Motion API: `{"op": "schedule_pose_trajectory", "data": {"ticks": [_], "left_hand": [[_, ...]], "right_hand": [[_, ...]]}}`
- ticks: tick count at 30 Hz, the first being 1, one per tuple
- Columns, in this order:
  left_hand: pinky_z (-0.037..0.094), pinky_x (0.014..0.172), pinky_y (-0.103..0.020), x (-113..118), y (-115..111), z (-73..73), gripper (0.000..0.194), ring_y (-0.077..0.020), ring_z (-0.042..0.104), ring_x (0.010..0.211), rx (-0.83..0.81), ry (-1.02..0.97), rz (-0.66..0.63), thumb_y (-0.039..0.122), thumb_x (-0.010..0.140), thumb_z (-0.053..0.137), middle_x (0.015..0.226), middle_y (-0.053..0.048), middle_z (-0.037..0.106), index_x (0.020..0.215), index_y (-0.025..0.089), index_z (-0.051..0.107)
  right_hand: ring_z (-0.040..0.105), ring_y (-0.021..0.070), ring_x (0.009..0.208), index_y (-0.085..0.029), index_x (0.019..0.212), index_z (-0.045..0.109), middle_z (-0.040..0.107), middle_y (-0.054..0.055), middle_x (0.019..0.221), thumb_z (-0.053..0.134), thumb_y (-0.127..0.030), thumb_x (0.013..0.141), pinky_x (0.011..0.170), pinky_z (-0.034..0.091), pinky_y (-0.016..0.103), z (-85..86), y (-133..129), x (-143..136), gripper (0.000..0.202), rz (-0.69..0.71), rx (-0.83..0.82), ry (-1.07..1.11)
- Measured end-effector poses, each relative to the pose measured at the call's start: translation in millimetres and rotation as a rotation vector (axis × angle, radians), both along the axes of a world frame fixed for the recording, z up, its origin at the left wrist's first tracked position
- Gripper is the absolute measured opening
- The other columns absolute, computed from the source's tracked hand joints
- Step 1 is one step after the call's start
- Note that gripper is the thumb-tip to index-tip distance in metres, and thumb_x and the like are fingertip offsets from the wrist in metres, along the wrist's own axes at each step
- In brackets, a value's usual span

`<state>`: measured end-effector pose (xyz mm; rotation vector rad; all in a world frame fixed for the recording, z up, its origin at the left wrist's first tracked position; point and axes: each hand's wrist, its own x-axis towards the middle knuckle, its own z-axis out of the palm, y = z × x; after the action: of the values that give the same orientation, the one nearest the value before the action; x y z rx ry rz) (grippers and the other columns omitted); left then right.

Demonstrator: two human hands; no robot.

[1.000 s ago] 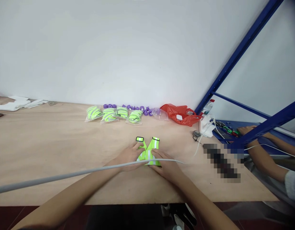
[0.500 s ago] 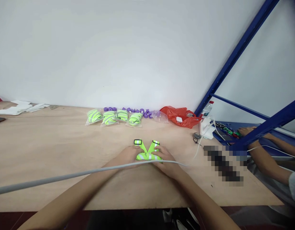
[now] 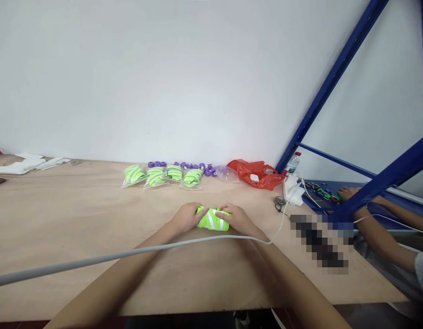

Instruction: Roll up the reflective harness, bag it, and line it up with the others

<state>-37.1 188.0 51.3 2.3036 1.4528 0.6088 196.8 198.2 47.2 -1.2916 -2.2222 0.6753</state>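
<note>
Head view, looking down past two bare forearms: a yellow-green roll [image 3: 213, 221] of fabric with pale stripes lies on the tabletop [image 3: 94, 228], straight ahead of the person and between the two hands. Its long axis runs left to right, roughly along the tabletop's near edge, with the right end angled slightly nearer the person. The stripes cross it at a slant.

The left hand [image 3: 188, 216] grasps the left end and the right hand [image 3: 239, 219] grasps the right — fingers curled over the far side on each, thumbs toward the middle. A grey cable [image 3: 129, 252] sweeps across the view on the near side of the hands.

Beyond the roll, well apart from it, four clear bags of similar striped fabric sit in a row, the rightmost bag [image 3: 192, 177] among them. Small purple pieces [image 3: 157, 164] lie behind the bags — a crumpled red bag [image 3: 254, 173] is farther right, near a bottle [image 3: 293, 163]. At far right, another person's hand [image 3: 348, 192] rests behind a blue frame [image 3: 382, 183].
</note>
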Motion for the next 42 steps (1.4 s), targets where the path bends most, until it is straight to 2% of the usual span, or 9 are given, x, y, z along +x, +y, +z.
{"op": "schedule_pose_trajectory", "data": {"ticks": [6, 11, 14, 17, 21, 26, 31, 37, 42], "left_hand": [[0.045, 0.071, -0.032, 12.1, 19.8, -0.7, 0.041, -0.0262, 0.069, 0.083, -0.017, 0.115, 0.131, 0.042, 0.105, 0.035, 0.086, -0.012, 0.073, 0.099, 0.015, 0.066], [0.047, 0.085, -0.041, 17.4, 20.9, -4.6, 0.042, -0.0346, 0.063, 0.107, 0.011, 0.245, 0.201, 0.038, 0.104, 0.036, 0.108, -0.020, 0.069, 0.100, 0.013, 0.070], [0.048, 0.086, -0.044, 19.3, 17.9, -9.2, 0.044, -0.0370, 0.061, 0.110, 0.010, 0.293, 0.241, 0.043, 0.104, 0.038, 0.112, -0.023, 0.066, 0.110, 0.011, 0.068], [0.049, 0.085, -0.045, 21.4, 17.4, -14.3, 0.052, -0.0373, 0.063, 0.106, -0.003, 0.312, 0.266, 0.052, 0.103, 0.040, 0.109, -0.024, 0.065, 0.113, 0.009, 0.067], [0.050, 0.083, -0.045, 21.6, 20.8, -18.2, 0.056, -0.0366, 0.066, 0.100, -0.031, 0.306, 0.291, 0.059, 0.100, 0.042, 0.105, -0.023, 0.066, 0.113, 0.010, 0.066], [0.049, 0.084, -0.043, 20.2, 25.5, -17.0, 0.048, -0.0340, 0.068, 0.098, -0.076, 0.269, 0.307, 0.058, 0.100, 0.044, 0.101, -0.019, 0.069, 0.110, 0.017, 0.067], [0.047, 0.085, -0.040, 19.6, 25.5, -16.5, 0.047, -0.0350, 0.066, 0.106, -0.077, 0.204, 0.300, 0.057, 0.098, 0.046, 0.105, -0.021, 0.071, 0.100, 0.015, 0.066], [0.046, 0.075, -0.034, 16.3, 22.4, -20.1, 0.040, -0.0297, 0.069, 0.090, -0.096, 0.042, 0.243, 0.055, 0.097, 0.050, 0.093, -0.014, 0.073, 0.101, 0.016, 0.061], [0.048, 0.071, -0.030, 14.4, 22.4, -17.4, 0.032, -0.0241, 0.069, 0.085, -0.114, -0.159, 0.120, 0.049, 0.095, 0.055, 0.094, -0.008, 0.074, 0.101, 0.018, 0.061]], "right_hand": [[0.060, 0.0168, 0.077, -0.020, 0.066, 0.062, 0.065, 0.003, 0.084, 0.052, -0.054, 0.095, 0.072, 0.047, 0.027, -8.3, 27.9, -2.7, 0.046, -0.006, 0.021, -0.009], [0.056, 0.0155, 0.072, -0.021, 0.060, 0.053, 0.059, -0.001, 0.072, 0.056, -0.053, 0.092, 0.068, 0.043, 0.025, -10.1, 35.7, -8.4, 0.045, -0.041, 0.022, -0.063], [0.056, 0.0150, 0.071, -0.021, 0.069, 0.056, 0.062, -0.002, 0.073, 0.062, -0.051, 0.089, 0.064, 0.041, 0.024, -7.6, 33.8, -13.5, 0.037, -0.122, 0.023, -0.111], [0.061, 0.0183, 0.076, -0.020, 0.081, 0.059, 0.068, 0.004, 0.083, 0.064, -0.052, 0.088, 0.066, 0.041, 0.027, -4.7, 28.5, -16.1, 0.033, -0.247, 0.032, -0.177], [0.066, 0.0260, 0.083, -0.019, 0.077, 0.060, 0.071, 0.015, 0.086, 0.058, -0.059, 0.091, 0.068, 0.042, 0.032, -3.0, 22.3, -10.1, 0.043, -0.358, -0.016, -0.264], [0.067, 0.0229, 0.076, -0.019, 0.079, 0.065, 0.075, 0.009, 0.087, 0.072, -0.066, 0.076, 0.058, 0.042, 0.027, 1.1, 25.3, 0.3, 0.047, -0.282, -0.212, -0.263], [0.065, 0.0197, 0.071, -0.019, 0.080, 0.064, 0.074, 0.005, 0.085, 0.081, -0.057, 0.069, 0.054, 0.041, 0.025, 8.8, 31.3, 0.7, 0.043, -0.225, -0.330, -0.223], [0.065, 0.0196, 0.082, -0.019, 0.095, 0.060, 0.072, 0.003, 0.093, 0.083, -0.041, 0.070, 0.062, 0.045, 0.025, 7.2, 25.9, -1.2, 0.040, -0.208, -0.292, -0.134], [0.066, 0.0206, 0.099, -0.021, 0.108, 0.064, 0.072, 0.004, 0.110, 0.077, -0.026, 0.077, 0.080, 0.050, 0.029, 9.8, 12.9, -4.5, 0.034, -0.082, -0.216, -0.032]]}}
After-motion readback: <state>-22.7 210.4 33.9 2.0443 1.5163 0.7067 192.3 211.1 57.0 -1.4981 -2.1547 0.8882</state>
